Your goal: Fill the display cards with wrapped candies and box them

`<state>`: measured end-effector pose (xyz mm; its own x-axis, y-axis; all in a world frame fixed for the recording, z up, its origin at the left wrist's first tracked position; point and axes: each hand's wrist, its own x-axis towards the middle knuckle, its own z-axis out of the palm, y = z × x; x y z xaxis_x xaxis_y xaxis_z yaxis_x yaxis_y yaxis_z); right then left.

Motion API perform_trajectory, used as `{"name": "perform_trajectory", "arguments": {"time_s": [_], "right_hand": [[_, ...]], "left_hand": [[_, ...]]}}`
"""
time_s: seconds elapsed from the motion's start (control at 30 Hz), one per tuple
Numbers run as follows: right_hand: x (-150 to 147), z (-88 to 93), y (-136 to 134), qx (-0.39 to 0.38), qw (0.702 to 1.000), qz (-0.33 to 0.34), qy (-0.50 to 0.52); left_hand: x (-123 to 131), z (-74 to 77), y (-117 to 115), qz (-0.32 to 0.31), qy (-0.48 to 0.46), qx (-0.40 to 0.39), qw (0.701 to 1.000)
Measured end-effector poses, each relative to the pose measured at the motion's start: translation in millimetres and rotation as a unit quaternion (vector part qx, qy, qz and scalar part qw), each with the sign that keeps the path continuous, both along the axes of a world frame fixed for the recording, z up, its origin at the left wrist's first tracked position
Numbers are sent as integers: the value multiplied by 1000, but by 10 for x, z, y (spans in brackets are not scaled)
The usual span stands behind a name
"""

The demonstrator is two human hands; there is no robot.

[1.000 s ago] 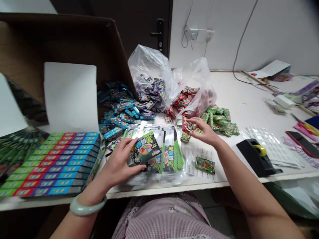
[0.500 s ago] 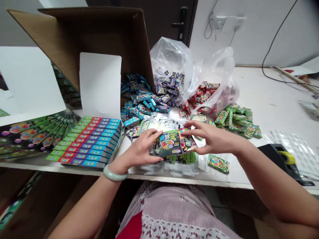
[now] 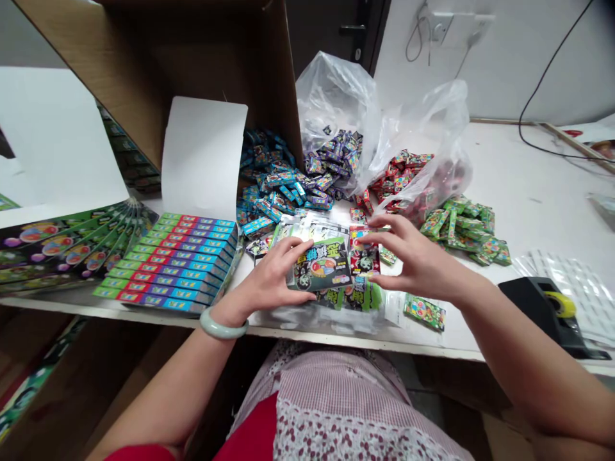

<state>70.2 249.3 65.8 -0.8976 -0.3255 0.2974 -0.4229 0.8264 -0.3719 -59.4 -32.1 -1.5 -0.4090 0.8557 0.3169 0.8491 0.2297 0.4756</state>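
Observation:
My left hand [image 3: 273, 275], a pale green bangle at its wrist, grips a flat black and green printed packet [image 3: 323, 266] by its left end, thumb above and fingers at the lower edge. Just right of it, my right hand [image 3: 416, 262] holds a small red printed packet [image 3: 365, 253] between thumb and fingertips. Both packets are above a pile of clear plastic sleeves with black and green print [image 3: 368, 298]. Near my right wrist, a small green packet [image 3: 425, 312] lies by the table's front edge.
Left stands a slanted row of multicoloured small boxes [image 3: 168, 262] before a big cardboard carton [image 3: 139, 83]. Behind my hands lie heaps of blue packets [image 3: 269, 186], purple packets [image 3: 336, 157], red packets [image 3: 398, 176] and green packets [image 3: 464, 227]. A black tape dispenser [image 3: 542, 314] is on the right.
The red packet, which overlapped the black packet's right end, is now apart from it and more upright. The black packet has tilted slightly. The whole view has shifted a little.

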Motion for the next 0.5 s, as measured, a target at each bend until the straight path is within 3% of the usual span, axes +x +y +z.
{"name": "perform_trajectory", "arguments": {"time_s": [0.17,0.3,0.5], "right_hand": [[48,-105,-45,27,997,39,-58],[16,-190,-20,-15,994,58,-94],[-4,-415,-190,-99,993,-56,-42]], "left_hand": [[62,-37,33,-3,16,-19,1000],[108,-67,55,-21,-6,-19,1000],[86,-98,4,45,13,13,999]]}}
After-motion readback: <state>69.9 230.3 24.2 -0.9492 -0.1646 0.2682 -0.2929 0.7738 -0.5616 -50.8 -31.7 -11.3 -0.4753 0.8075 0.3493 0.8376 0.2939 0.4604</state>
